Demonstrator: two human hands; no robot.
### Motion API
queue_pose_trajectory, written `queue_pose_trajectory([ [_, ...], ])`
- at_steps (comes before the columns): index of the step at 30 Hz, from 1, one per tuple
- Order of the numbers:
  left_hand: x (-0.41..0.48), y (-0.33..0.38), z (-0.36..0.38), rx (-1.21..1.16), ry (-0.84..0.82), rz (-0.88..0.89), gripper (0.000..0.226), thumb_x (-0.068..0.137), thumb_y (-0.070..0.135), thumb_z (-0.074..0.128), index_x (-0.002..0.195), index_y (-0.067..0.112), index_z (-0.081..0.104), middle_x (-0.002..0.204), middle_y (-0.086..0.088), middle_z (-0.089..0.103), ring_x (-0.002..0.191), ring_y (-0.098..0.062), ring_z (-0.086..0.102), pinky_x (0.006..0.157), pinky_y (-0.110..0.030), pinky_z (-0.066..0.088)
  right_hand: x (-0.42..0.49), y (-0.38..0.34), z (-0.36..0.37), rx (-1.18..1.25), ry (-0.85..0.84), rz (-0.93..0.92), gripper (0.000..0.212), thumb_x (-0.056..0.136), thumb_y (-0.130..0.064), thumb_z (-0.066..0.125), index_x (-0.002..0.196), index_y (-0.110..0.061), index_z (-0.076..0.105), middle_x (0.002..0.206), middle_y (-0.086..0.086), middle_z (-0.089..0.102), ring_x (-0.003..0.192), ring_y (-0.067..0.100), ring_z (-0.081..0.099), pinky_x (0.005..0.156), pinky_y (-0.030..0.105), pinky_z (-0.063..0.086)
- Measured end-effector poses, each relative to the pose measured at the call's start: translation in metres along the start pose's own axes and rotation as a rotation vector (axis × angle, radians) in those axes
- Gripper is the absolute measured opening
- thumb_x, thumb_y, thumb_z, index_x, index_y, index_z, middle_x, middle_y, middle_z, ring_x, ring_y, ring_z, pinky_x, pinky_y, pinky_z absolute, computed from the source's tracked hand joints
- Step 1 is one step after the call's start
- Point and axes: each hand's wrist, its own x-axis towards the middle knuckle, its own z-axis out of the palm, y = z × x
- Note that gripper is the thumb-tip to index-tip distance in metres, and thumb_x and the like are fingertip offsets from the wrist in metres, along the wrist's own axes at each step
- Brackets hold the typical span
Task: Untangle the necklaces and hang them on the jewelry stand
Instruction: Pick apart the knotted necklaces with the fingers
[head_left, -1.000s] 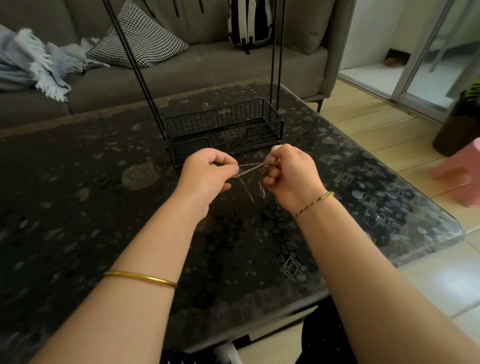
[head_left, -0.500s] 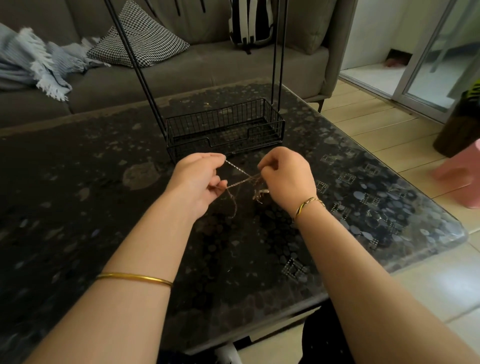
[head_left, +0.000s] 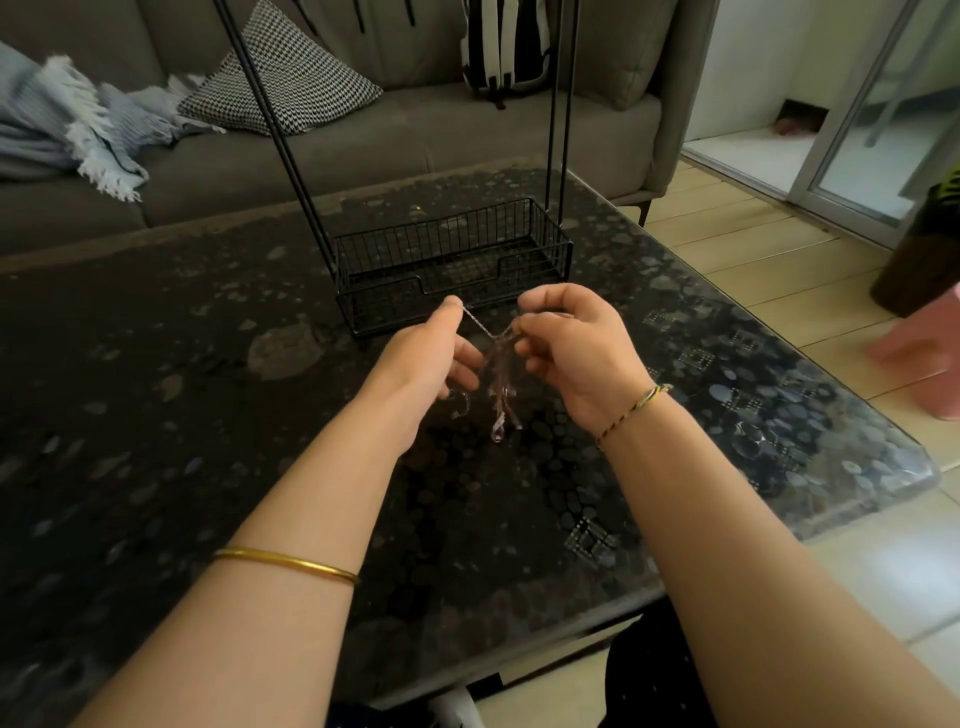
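A tangle of thin necklaces (head_left: 500, 379) hangs in the air between my two hands, above the dark table. My left hand (head_left: 431, 356) pinches one chain end at its fingertips, and that strand runs taut down to the knot. My right hand (head_left: 569, 343) pinches the knot from the right with curled fingers. Loose loops and ends dangle below, blurred. The black wire jewelry stand (head_left: 452, 265) sits just behind my hands, a basket base with thin upright rods whose top is out of view.
The dark patterned glass table (head_left: 182, 415) fills the foreground; its right edge drops to a tiled floor. A grey sofa (head_left: 415, 130) with a checked cushion, a blanket and a backpack stands behind. A pink stool (head_left: 930, 348) is at the right.
My hands have lifted and drawn closer together. The left fingertips now hold one strand up high, and more of the chain bundle hangs down below the knot.
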Motion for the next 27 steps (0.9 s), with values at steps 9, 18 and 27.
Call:
queue_pose_trajectory([
  [9,0.0,-0.001,-0.005,0.109,0.007,0.086,0.053,0.101,0.052,0.026,0.102,0.019,0.068,0.069,0.001,0.074,0.079,-0.012,0.061,0.076,-0.029,0.036,0.004,0.002,0.001,0.015,0.071,-0.001,0.02,0.09,-0.001,0.045,0.082,-0.018,0.053,0.075,-0.001,0.053,0.075,0.015,0.055,0.072,0.032,0.049],
  [18,-0.002,-0.005,-0.007,0.178,0.126,0.255,0.021,0.098,0.026,0.052,0.094,0.014,0.07,0.079,0.005,0.061,0.069,-0.011,0.061,0.078,-0.035,0.057,0.006,0.008,0.004,-0.379,0.21,-0.28,0.027,0.09,0.003,0.027,0.097,-0.019,0.041,0.083,0.015,0.057,0.066,0.025,0.06,0.057,0.037,0.05],
  [27,-0.008,-0.001,-0.01,0.225,-0.001,0.219,0.02,0.096,0.016,0.054,0.085,0.024,0.068,0.087,0.005,0.069,0.092,-0.011,0.061,0.08,-0.03,0.051,0.009,0.008,0.001,-0.291,0.167,-0.181,0.029,0.092,0.001,0.042,0.083,-0.026,0.047,0.068,-0.004,0.046,0.056,0.01,0.046,0.047,0.021,0.039],
])
